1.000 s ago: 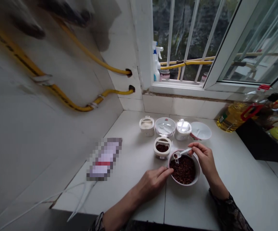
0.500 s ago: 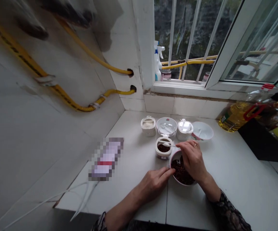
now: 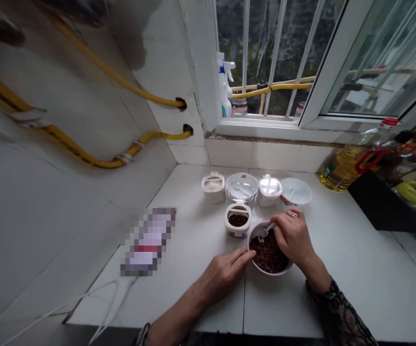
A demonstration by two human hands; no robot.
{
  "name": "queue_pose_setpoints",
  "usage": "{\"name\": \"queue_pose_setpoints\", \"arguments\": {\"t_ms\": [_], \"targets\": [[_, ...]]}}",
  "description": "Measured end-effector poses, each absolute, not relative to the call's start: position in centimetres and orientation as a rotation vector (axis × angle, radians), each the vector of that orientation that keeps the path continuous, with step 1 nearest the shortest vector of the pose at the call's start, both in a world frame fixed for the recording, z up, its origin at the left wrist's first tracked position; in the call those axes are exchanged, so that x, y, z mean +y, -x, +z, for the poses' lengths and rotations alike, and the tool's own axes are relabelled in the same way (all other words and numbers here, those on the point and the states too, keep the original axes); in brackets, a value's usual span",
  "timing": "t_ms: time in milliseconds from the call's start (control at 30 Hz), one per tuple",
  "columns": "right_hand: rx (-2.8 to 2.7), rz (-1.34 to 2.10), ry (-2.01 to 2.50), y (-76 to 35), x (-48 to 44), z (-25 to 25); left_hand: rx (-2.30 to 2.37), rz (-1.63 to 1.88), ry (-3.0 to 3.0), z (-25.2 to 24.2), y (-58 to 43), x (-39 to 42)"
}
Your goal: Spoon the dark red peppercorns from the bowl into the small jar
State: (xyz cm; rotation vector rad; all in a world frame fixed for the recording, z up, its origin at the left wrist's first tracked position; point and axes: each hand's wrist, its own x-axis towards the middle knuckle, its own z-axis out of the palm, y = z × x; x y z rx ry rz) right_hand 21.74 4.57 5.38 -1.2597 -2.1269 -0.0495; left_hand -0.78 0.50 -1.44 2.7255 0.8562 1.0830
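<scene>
My right hand [image 3: 296, 239] pinches the handle of a small white spoon [image 3: 265, 231]. The spoon's bowl end is inside a bowl with a pink rim [image 3: 273, 274], above dark red-brown granules [image 3: 267, 254] that look like crushed spice. At the bowl's left side, my left hand [image 3: 223, 273] holds the rim between thumb and fingers. Just behind the bowl stands an open seasoning jar [image 3: 237, 231], partly filled with similar dark granules. The spoon is outside this jar.
Along the back stand a jar of pale powder [image 3: 213, 194], a floral bowl [image 3: 242, 180], a lidded jar [image 3: 269, 198] and a shallow white bowl [image 3: 299, 193]. An oil bottle [image 3: 337, 173] and a black box [image 3: 373, 206] occupy the right. A blurred-out object [image 3: 149, 240] with a white cable lies left.
My right hand has moved the spoon from over the seasoning jar into the bowl. My left hand stays at the bowl's rim. The camera view has shifted slightly.
</scene>
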Motion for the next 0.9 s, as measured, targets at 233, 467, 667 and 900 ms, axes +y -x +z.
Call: {"name": "queue_pose_setpoints", "arguments": {"t_ms": [233, 467, 667, 900], "targets": [[-2.012, 0.239, 1.294, -21.18, 4.41, 4.89, 0.825, 1.084, -2.715, -1.19, 0.79, 0.48], [-1.700, 0.572, 1.420, -21.59, 4.50, 5.39, 0.819, 1.074, -2.706, -1.05, 0.83, 0.42], [-1.394, 0.896, 1.440, -21.84, 4.56, 5.62, 0.828, 1.087, -2.705, -1.30, 0.85, 0.49], [-1.303, 0.942, 1.424, -21.86, 4.57, 5.65, 0.824, 1.095, -2.716, -1.13, 0.86, 0.49]]}}
